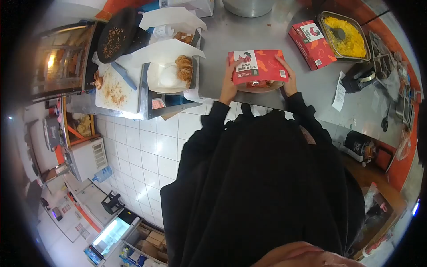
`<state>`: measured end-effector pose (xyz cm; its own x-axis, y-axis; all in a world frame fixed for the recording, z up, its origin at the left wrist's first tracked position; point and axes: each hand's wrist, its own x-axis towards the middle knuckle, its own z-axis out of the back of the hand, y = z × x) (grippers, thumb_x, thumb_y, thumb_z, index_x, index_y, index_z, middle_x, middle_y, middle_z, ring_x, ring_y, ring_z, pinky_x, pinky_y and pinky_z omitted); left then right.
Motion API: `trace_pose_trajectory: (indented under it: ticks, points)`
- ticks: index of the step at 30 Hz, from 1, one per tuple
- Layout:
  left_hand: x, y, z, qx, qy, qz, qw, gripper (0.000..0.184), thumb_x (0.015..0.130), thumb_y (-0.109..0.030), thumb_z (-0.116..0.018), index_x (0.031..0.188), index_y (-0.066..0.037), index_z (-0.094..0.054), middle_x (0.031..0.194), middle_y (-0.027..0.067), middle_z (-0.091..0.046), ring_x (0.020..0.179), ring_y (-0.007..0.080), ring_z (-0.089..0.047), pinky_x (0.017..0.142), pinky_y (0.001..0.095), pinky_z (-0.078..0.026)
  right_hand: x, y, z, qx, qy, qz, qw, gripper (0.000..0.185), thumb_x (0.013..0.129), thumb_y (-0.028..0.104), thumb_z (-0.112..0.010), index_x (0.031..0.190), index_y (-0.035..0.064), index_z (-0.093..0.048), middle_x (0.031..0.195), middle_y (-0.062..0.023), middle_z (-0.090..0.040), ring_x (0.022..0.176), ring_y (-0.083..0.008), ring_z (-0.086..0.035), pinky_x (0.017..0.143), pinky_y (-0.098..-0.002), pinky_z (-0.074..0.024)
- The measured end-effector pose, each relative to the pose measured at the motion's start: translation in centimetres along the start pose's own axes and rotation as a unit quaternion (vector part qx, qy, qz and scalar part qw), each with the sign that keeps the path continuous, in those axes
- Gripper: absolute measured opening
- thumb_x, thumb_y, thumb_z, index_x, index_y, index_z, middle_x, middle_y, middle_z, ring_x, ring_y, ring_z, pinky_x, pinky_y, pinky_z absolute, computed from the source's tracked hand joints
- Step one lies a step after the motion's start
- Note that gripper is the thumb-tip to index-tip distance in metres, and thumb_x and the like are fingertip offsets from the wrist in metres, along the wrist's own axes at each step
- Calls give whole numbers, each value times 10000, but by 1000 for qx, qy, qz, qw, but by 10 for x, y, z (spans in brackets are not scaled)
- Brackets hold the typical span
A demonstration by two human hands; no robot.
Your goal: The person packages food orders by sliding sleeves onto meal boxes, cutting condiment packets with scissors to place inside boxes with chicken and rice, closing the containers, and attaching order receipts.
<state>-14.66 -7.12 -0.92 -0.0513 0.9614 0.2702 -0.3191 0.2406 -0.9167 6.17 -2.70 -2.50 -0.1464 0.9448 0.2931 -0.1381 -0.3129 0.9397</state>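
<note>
A red and white printed food box [261,62] stands at the metal counter's front edge, between both my hands. My left hand [229,83] grips its left side, fingers along the wall. On the other side, my right hand [288,76] holds the right edge, with fingers reaching over the top corner. The lid is lowered toward me, and through a gap below it some red packets [258,83] show; the rest of the contents is hidden. To the left sits an open white box [153,71] with a mound of white rice [169,76] and fried chicken [183,69].
Behind it is another open box [171,18]. Farther left are a cutting board [106,95], a knife [124,75] and a dark round pan [116,33]. At right are a second red box [311,44], a yellow rice tray [349,38], a receipt [339,93] and a black jug [357,78].
</note>
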Motion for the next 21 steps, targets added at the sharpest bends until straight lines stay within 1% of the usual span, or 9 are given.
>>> trace_pose_trajectory:
  ticks: [3, 4, 6, 8, 9, 12, 16, 18, 21]
  points:
    - [16, -9, 4, -131, -14, 83, 988, 283, 803, -127, -487, 1079, -83, -530, 1084, 111, -531, 1085, 217, -427, 912, 342, -325, 14, 12, 7, 73, 5, -89, 993, 333, 846, 131, -406, 1160, 67, -499, 1203, -121, -471, 1090, -222, -455, 906, -276, -345]
    - [17, -11, 8, -152, -3, 137, 979, 265, 822, -126, -464, 1072, -74, -533, 1032, 107, -559, 1023, 188, -477, 874, 305, -364, 24, 31, 17, -29, 48, -89, 994, 338, 844, 127, -417, 1167, 55, -487, 1173, -100, -496, 1059, -190, -472, 892, -262, -354]
    - [28, -14, 18, -119, 30, 58, 991, 252, 848, -150, -437, 1068, -73, -532, 975, 96, -578, 900, 167, -532, 803, 256, -397, 37, 31, 26, -132, 95, -88, 983, 345, 841, 123, -427, 1173, 42, -475, 1143, -79, -521, 1028, -158, -489, 878, -248, -364]
    - [37, -36, 30, -135, 96, 278, 946, 304, 816, -155, -472, 1105, -66, -500, 1009, 56, -553, 1002, 157, -492, 802, 261, -398, 47, 23, 33, -72, 149, -71, 984, 328, 799, 157, -493, 1124, 126, -530, 991, -60, -605, 875, -183, -579, 782, -279, -421]
    - [35, -38, 29, -135, 96, 277, 946, 304, 816, -155, -472, 1105, -66, -500, 1009, 56, -553, 1002, 157, -492, 802, 261, -398, 49, 31, 38, -70, 187, -161, 967, 404, 794, 228, -524, 1185, 133, -479, 1068, -75, -565, 970, -185, -531, 796, -270, -411]
    - [21, -41, 22, -75, 80, 222, 969, 329, 807, -239, -537, 1100, -91, -513, 991, 90, -575, 884, 184, -548, 793, 287, -414, 37, 24, 44, -62, 240, -64, 967, 512, 785, 275, -542, 1258, 144, -394, 1244, -118, -423, 1100, -188, -436, 814, -244, -398]
    - [-8, -9, 10, -14, 40, 51, 998, 438, 748, -256, -611, 1152, -136, -490, 1134, 165, -500, 1076, 277, -460, 850, 326, -397, 18, 30, 48, -48, 258, -66, 963, 590, 764, 229, -584, 1293, 145, -337, 1353, -141, -243, 1191, -195, -329, 857, -258, -387]
    - [-8, -7, 9, 50, 35, -31, 998, 464, 734, -252, -624, 1165, -151, -486, 1181, 192, -461, 1139, 315, -408, 866, 339, -390, 11, 39, 47, -20, 310, -49, 949, 633, 743, 242, -615, 1296, 128, -328, 1383, -155, -166, 1245, -260, -260, 987, -307, -244]
    - [-15, -6, 6, 155, 62, -123, 978, 437, 717, -200, -626, 1138, -157, -516, 1251, 194, -388, 1197, 373, -303, 860, 356, -401, 3, 31, 47, -184, 303, -2, 935, 624, 719, 117, -630, 1276, 208, -363, 1385, -186, -79, 1171, -302, -368, 909, -333, -377]
